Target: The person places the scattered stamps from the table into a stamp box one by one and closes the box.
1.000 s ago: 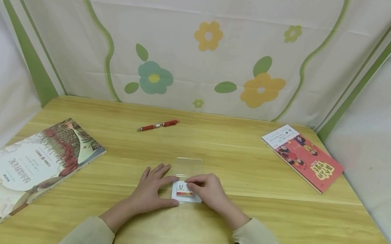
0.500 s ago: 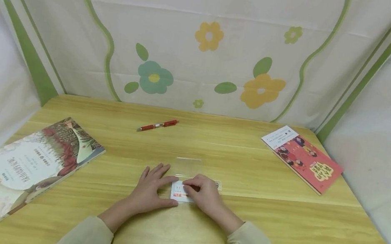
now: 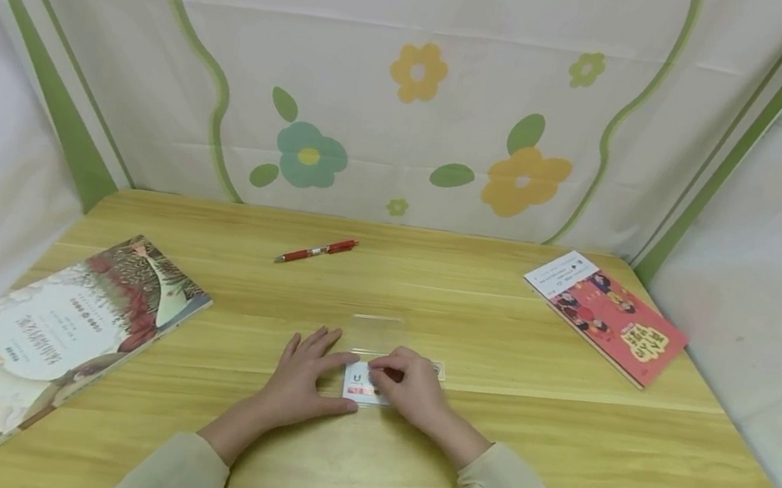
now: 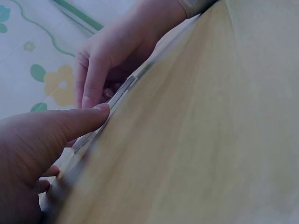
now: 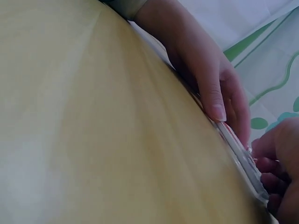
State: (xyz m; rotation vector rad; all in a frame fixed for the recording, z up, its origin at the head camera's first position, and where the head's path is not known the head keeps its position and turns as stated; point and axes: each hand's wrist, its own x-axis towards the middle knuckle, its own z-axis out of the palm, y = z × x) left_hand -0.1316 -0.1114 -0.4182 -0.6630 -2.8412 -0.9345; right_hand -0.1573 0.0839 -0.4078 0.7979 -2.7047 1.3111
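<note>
A flat clear plastic case [image 3: 377, 335] lies on the table with its transparent lid folded back, away from the person. In its near half is a white printed card [image 3: 358, 376] with a dark mark and a red-orange band. My left hand [image 3: 299, 374] holds the case's left side, index finger at the far corner and thumb at the near one. Over the card's right part, my right hand [image 3: 414, 391] has its thumb and index fingertips together; whatever lies between them is hidden. In the left wrist view, the case [image 4: 124, 91] shows edge-on between both hands.
A pale strip [image 3: 439, 371] shows behind the right hand. Farther back lies a red pen [image 3: 316, 251]. A large illustrated book [image 3: 67, 330] lies at left, and a red book [image 3: 608, 314] at far right. A flowered curtain [image 3: 406, 145] closes off the back.
My right hand has shifted slightly left over the card, covering more of its right part and uncovering the pale strip behind. The left hand stays in place.
</note>
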